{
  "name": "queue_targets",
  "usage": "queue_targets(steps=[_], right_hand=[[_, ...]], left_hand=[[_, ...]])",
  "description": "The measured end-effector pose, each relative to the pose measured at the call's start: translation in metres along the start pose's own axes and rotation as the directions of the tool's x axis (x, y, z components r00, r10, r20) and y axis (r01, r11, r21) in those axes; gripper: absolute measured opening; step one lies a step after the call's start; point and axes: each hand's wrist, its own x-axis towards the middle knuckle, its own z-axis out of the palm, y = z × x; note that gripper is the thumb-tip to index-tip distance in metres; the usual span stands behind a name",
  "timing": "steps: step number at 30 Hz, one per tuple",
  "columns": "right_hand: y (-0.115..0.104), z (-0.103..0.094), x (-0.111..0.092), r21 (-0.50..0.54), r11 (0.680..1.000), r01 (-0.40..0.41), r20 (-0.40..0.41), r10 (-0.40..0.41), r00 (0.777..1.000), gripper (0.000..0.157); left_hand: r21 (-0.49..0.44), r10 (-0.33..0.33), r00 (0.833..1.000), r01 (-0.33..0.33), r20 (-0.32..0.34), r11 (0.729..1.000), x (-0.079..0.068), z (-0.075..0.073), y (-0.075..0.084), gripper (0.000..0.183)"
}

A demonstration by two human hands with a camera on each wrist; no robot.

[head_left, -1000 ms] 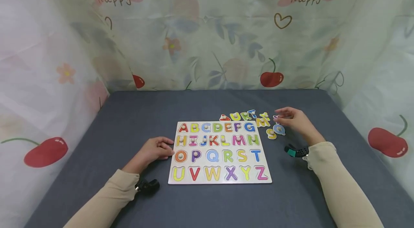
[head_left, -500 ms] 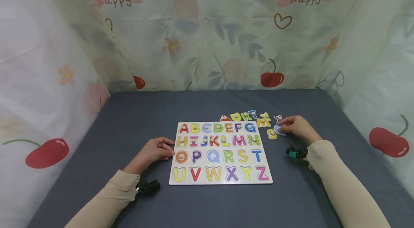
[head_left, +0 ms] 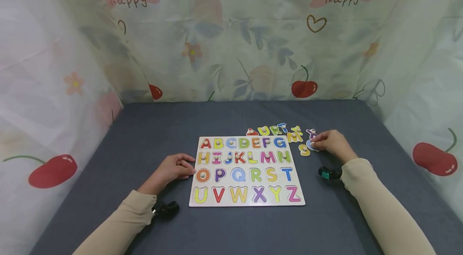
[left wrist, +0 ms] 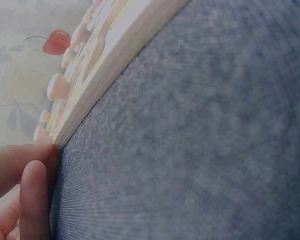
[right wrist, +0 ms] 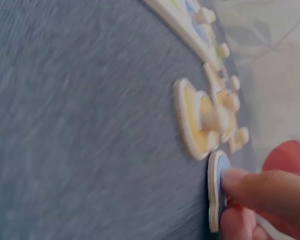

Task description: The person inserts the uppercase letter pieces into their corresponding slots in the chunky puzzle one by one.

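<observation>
In the head view, a white alphabet puzzle board [head_left: 247,183] lies on the dark cloth, with knobbed letters in A to P and bare recesses from Q to Z. My left hand [head_left: 173,170] rests at its left edge, fingertips touching the side; the left wrist view shows fingers [left wrist: 34,190] right at the board's edge [left wrist: 97,87]. My right hand [head_left: 334,143] pinches the blue letter Q piece [right wrist: 215,172] between thumb and fingers, beyond the board's right side. The fingers cover part of the Q. Beside it lies the yellow S piece [head_left: 304,150].
Above the Q sits a purple letter piece [head_left: 311,132]. A yellow M [head_left: 294,137] lies at the board's upper right corner. Along the back edge are a blue T [head_left: 282,127], green R [head_left: 275,130], yellow U [head_left: 263,130] and a red piece [head_left: 251,131]. A printed curtain [head_left: 231,58] stands behind.
My right hand has come down from the purple letter to the blue Q and now pinches it. The purple letter shows more fully. My left hand stays at the board's edge.
</observation>
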Motion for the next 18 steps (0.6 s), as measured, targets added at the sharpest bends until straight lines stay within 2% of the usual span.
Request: queue_targets(steps=[5, 9, 14, 18], right_hand=[[-0.023, -0.002, -0.012, 0.043, 0.999, 0.018, -0.057, -0.016, 0.998, 0.036], [-0.054, 0.003, -0.025, 0.096, 0.991, 0.094, -0.07, -0.088, 0.994, 0.04], [-0.084, 0.022, -0.036, 0.153, 0.973, 0.175, -0.056, -0.168, 0.984, 0.038], [-0.101, 0.044, -0.043, 0.171, 0.953, 0.252, -0.049, -0.247, 0.968, 0.031]], left_hand=[[0.004, -0.003, 1.0, 0.003, -0.004, 1.0, -0.001, 0.001, 0.001, 0.045], [-0.001, -0.003, 1.0, 0.003, -0.006, 1.0, -0.001, 0.0, 0.001, 0.045], [0.004, 0.006, 1.0, -0.006, 0.0, 1.0, -0.001, 0.0, 0.001, 0.044], [0.007, 0.003, 1.0, -0.003, 0.0, 1.0, -0.001, 0.0, 0.001, 0.044]])
